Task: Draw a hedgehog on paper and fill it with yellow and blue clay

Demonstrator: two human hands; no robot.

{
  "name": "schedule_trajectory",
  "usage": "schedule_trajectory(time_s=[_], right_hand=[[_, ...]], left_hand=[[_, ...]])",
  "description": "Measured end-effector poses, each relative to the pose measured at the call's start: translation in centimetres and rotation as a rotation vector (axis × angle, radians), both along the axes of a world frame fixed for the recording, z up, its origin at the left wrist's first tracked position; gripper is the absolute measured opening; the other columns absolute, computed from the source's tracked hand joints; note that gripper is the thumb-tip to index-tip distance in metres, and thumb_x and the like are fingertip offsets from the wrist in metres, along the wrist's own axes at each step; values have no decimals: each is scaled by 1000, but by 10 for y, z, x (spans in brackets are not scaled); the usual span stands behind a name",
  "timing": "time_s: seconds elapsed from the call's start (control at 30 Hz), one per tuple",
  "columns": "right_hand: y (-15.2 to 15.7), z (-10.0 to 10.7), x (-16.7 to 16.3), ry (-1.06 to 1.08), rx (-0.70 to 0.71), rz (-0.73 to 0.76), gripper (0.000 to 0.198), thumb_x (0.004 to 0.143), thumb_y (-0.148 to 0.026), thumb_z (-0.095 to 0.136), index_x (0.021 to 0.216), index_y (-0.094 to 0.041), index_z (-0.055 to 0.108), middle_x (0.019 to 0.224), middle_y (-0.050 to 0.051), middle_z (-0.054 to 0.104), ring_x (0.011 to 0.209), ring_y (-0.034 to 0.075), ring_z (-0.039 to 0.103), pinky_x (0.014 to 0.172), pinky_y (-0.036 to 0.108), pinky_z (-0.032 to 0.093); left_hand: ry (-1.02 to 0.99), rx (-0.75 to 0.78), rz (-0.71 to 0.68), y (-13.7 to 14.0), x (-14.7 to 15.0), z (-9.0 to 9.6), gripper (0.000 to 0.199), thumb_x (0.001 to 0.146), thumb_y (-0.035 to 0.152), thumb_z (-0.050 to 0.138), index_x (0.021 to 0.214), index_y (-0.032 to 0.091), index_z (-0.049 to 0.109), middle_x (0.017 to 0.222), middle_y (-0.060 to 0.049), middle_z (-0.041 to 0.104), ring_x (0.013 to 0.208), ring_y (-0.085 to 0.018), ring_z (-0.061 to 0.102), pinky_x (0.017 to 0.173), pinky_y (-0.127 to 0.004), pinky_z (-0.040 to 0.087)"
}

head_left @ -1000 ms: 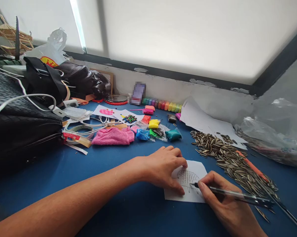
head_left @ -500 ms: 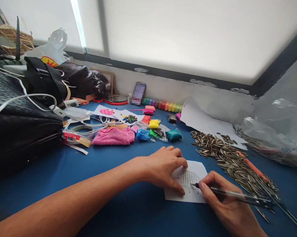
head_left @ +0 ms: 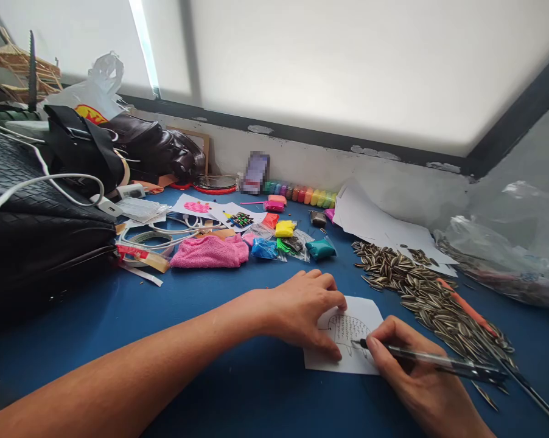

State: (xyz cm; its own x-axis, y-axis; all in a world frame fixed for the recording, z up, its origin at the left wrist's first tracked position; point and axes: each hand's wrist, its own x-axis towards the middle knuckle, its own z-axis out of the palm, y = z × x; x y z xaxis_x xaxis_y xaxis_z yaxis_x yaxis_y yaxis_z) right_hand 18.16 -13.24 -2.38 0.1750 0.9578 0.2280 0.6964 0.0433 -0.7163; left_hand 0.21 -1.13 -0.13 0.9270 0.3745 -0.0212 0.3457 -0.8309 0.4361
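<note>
One pen (head_left: 439, 361); in right hand (head_left: 418, 383).

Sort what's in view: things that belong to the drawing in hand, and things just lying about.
In use:
- pen, in the right hand
- paper, under the left hand

Seemingly just lying about:
- seeds
- pink cloth
- teal packet
- phone
- black bag

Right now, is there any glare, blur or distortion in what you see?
Head view: the white window panels glow brightly, with a brighter strip at upper left; head view: blocky pixels cover the upright phone; head view: the pen in the right hand looks slightly soft.
</note>
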Motion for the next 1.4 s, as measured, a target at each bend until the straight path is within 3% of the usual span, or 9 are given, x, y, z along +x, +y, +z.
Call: schedule_trajectory(time_s=[0.27, 0.5, 0.67, 1.4], right_hand=[[0, 0, -1, 10, -4, -21, 28, 84, -42, 54, 62, -24, 52, 54, -5, 45, 49, 11, 38, 46, 24, 30], [4, -5, 11, -87, 90, -30, 31, 84, -41, 53, 58, -24, 49, 51, -6, 41, 44, 10, 36, 41, 24, 26], [2, -2, 4, -73, 39, -84, 29, 83, -41, 53, 60, -24, 49, 54, -6, 42, 48, 11, 38, 46, 25, 29], [7, -11, 17, -144, 101, 56, 30, 87, -39, 51, 61, -24, 50, 50, -7, 41, 42, 10, 36, 38, 22, 27]], left_hand=[[-1, -6, 3, 0, 1, 1, 60, 72, 53, 74, 120, 20, 59, 118, -8, 51, 109, -25, 46, 91, -34, 40], [-9, 3, -12, 1, 1, -2, 58, 73, 51, 73, 120, 20, 58, 119, -8, 51, 111, -24, 46, 95, -36, 39], [0, 3, -6, 0, 1, 0, 58, 73, 50, 74, 120, 20, 59, 119, -8, 51, 111, -24, 46, 94, -35, 40], [-11, 5, -4, 1, 1, -2, 58, 73, 51, 74, 121, 21, 59, 119, -7, 51, 110, -23, 46, 95, -36, 40]])
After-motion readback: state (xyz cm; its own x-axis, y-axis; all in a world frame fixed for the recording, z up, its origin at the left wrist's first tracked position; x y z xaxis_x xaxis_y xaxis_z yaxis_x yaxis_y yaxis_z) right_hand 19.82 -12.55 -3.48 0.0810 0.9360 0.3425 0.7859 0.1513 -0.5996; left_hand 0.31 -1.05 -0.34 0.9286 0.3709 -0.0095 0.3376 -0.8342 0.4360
